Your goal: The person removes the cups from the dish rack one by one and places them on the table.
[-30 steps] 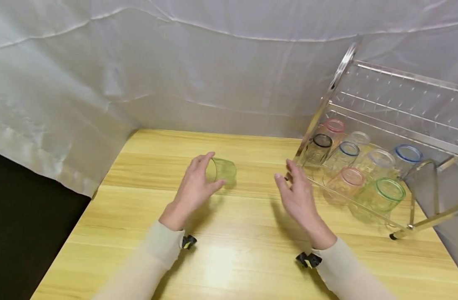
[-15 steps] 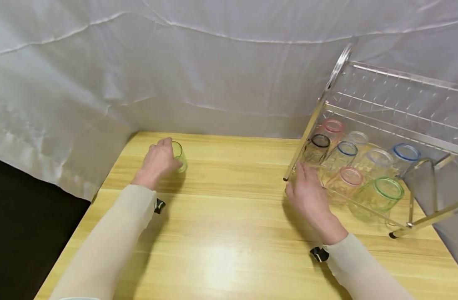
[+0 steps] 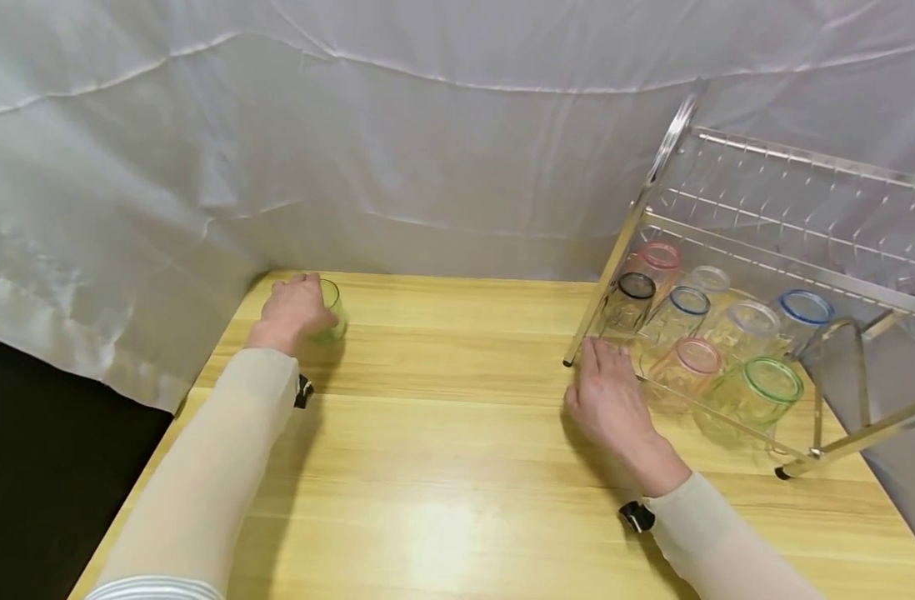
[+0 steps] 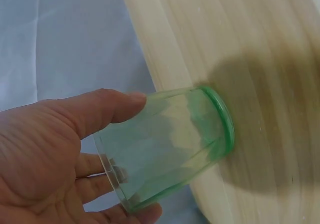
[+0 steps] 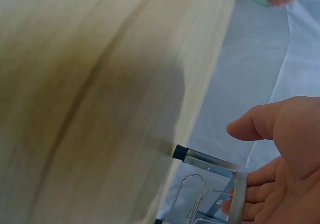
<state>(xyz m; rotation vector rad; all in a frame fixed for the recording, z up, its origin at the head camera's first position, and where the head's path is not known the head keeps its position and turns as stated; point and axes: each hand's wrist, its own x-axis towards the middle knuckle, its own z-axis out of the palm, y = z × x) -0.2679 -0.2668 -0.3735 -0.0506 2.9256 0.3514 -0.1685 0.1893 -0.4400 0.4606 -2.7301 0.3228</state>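
Note:
My left hand (image 3: 292, 312) holds a clear green drinking glass (image 3: 337, 319) near the table's back left corner. In the left wrist view the thumb lies along one side of the glass (image 4: 165, 141) and the fingers wrap the other, near its thin rim. Its thick green base is at the tabletop. My right hand (image 3: 613, 408) is at the front left corner of a metal dish rack (image 3: 621, 258). Seen from the right wrist, its fingers lie behind a rack bar (image 5: 239, 196), and the thumb stands away from it.
Several upside-down glasses with pink, black, blue, clear and green bases fill the rack's lower level, including a green one (image 3: 772, 382) at the front. A pale curtain (image 3: 427, 167) hangs behind the wooden table (image 3: 442, 467). The table's left edge borders a dark area.
My left hand has carried the green glass from mid-table to the back left, and the glass has gone from tilted to upright. My right hand has moved right to the rack's corner.

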